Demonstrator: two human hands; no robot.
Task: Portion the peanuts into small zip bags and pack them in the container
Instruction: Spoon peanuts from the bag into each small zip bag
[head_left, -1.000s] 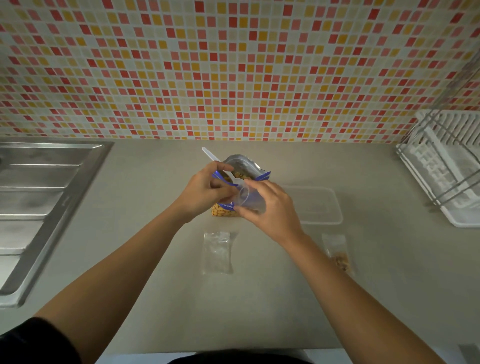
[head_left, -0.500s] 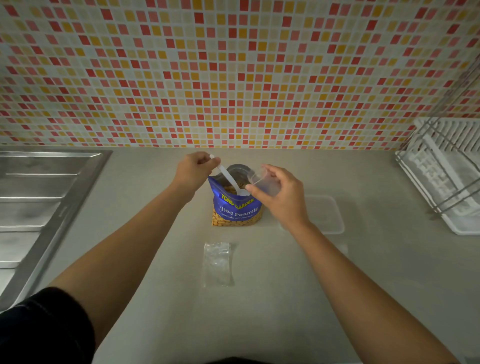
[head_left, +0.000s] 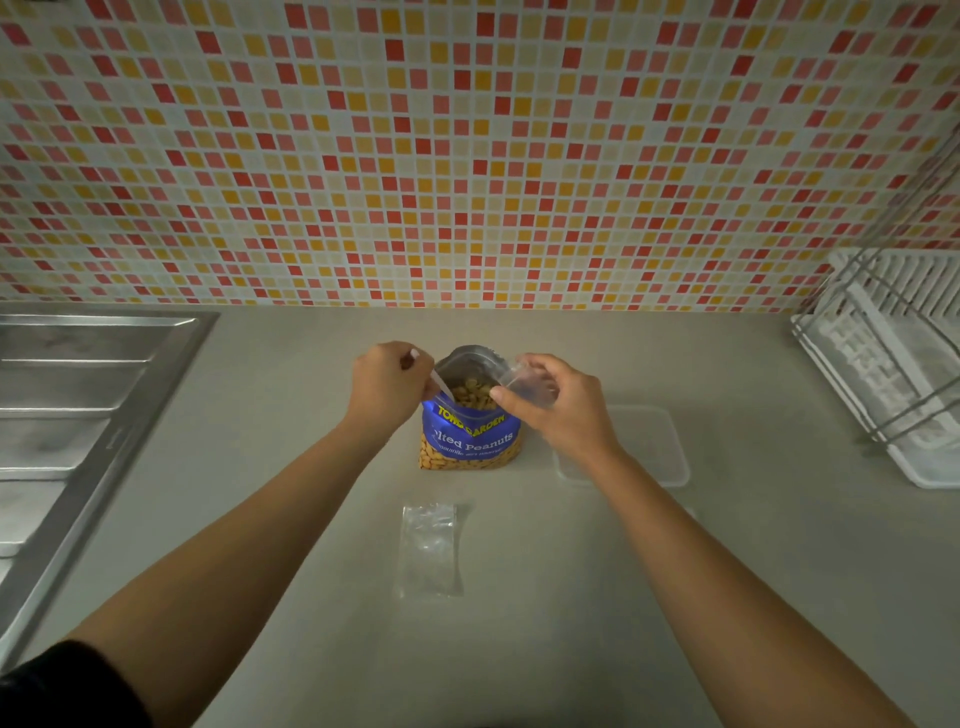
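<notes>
The left hand (head_left: 387, 387) has a clenched grip on a white spoon (head_left: 441, 385) whose bowl dips into the open peanut bag (head_left: 470, 434). The right hand (head_left: 553, 402) pinches a small clear zip bag (head_left: 519, 379) at the pack's mouth, just right of the spoon. The blue pack stands upright on the grey bench (head_left: 519, 649) between both grips. Nearer the person lies a flat empty zip bag (head_left: 430, 548). Behind the right wrist sits a clear container (head_left: 652, 447). Farther out: a steel sink (head_left: 78, 410) left, a white dish rack (head_left: 893, 364) right, and a mosaic tiled wall (head_left: 467, 145) beyond.
</notes>
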